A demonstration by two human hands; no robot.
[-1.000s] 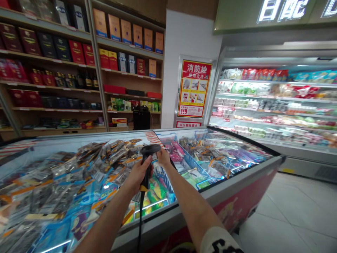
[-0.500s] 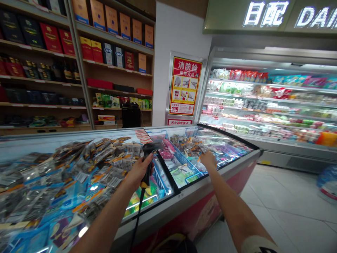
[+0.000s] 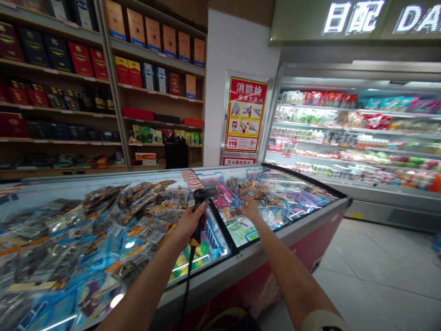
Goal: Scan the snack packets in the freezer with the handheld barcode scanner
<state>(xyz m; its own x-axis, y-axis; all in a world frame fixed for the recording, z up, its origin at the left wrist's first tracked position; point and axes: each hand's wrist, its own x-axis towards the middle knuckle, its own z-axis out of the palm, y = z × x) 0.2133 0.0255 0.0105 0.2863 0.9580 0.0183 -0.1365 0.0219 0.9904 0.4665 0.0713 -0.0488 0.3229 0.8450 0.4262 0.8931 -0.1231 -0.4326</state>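
My left hand is wrapped around the grip of a black and yellow barcode scanner, whose cord hangs down over the freezer's front edge. The scanner's head points right, above the glass. My right hand is closed on the edge of a small snack packet with a clear, dark-filled body and orange trim, held low over the freezer top. Behind that hand lies a small pile of similar packets. A much larger heap of packets spreads to the left of the scanner.
The glass-topped chest freezer runs across in front of me, with blue baskets and coloured bags under its glass. Shelves of boxes stand behind at left. A lit dairy cooler stands at right, beyond tiled floor.
My right hand has moved left from the small pile toward the scanner, with a packet in it. My left hand still holds the scanner. The whole view has shifted slightly.
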